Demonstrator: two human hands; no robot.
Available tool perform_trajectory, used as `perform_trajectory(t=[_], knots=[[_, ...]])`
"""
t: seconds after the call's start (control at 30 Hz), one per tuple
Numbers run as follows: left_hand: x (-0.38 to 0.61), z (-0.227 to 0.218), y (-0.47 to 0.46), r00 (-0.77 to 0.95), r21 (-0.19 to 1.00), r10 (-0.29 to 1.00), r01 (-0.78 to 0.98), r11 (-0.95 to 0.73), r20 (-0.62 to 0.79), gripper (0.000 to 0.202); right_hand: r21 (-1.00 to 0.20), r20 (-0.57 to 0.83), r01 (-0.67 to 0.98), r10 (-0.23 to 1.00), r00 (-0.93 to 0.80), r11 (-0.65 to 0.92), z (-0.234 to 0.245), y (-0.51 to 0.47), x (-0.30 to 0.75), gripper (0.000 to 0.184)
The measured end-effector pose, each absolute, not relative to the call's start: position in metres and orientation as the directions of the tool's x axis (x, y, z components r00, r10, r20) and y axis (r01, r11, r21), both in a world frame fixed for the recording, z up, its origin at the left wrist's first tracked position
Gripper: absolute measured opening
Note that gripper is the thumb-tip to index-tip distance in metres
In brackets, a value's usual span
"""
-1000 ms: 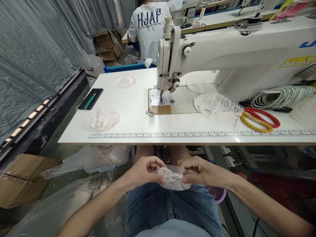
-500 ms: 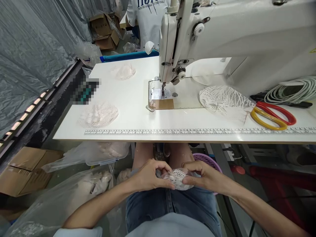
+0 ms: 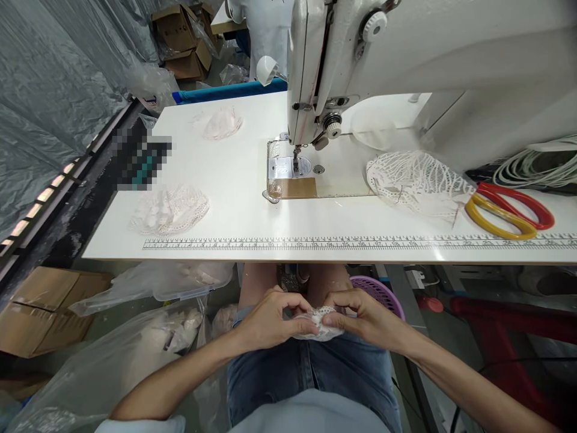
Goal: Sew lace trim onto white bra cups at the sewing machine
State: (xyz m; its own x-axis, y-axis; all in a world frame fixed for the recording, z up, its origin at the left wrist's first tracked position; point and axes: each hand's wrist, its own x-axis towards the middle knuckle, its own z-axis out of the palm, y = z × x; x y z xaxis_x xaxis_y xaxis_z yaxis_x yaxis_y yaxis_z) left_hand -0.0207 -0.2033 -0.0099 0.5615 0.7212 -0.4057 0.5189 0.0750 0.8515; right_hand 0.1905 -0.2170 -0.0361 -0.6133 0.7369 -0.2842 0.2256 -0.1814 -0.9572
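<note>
Over my lap, below the table edge, a small piece of white lace fabric (image 3: 321,328) is bunched between my two hands. My left hand (image 3: 282,319) pinches its left side between thumb and fingers. On the right side, my right hand (image 3: 358,316) grips it with the thumb on top. The fingers behind the fabric are partly hidden. Above my hands on the white table (image 3: 234,210) stands a sewing machine (image 3: 311,78), its needle and presser foot (image 3: 296,159) over the metal plate. Lace pieces (image 3: 170,209) lie left of the machine.
White netted lace (image 3: 415,180) and red-and-yellow-handled scissors (image 3: 509,210) lie on the table's right. A ruler strip (image 3: 297,243) runs along the front edge. Below are plastic bags (image 3: 112,355), a cardboard box (image 3: 49,300) and a purple basket (image 3: 381,294). A person in white (image 3: 270,36) is behind the table.
Both hands have drawn slightly closer together, and the lace between them is more folded and flattened. The view has shifted a little; the things on the table lie as before.
</note>
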Motion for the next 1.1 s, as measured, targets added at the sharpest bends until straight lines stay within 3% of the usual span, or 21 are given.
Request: perform_trajectory(t=[0.13, 0.4, 0.7, 0.93, 1.1], knots=[[-0.017, -0.006, -0.203, 0.550, 0.825, 0.729, 0.564, 0.036, -0.408, 0.032, -0.957, -0.274, 0.248, 0.750, -0.602, -0.151, -0.035, -0.216, 0.188, 0.028], [-0.009, -0.015, -0.208, 0.444, 0.828, 0.801, 0.549, 0.110, -0.401, 0.019, -0.947, -0.274, 0.302, 0.760, -0.589, -0.108, -0.030, -0.216, 0.188, 0.030], [-0.024, -0.021, -0.203, 0.508, 0.893, 0.741, 0.331, 0.304, -0.440, 0.020, -0.945, -0.320, 0.274, 0.670, -0.670, -0.178, -0.034, -0.219, 0.199, 0.028], [-0.019, -0.013, -0.205, 0.484, 0.823, 0.750, 0.551, 0.140, -0.451, 0.021, -0.941, -0.307, 0.315, 0.700, -0.644, -0.122, -0.027, -0.219, 0.191, 0.025], [-0.021, -0.014, -0.206, 0.476, 0.793, 0.752, 0.601, 0.101, -0.457, 0.024, -0.935, -0.265, 0.352, 0.759, -0.594, -0.051, -0.030, -0.217, 0.182, 0.029]])
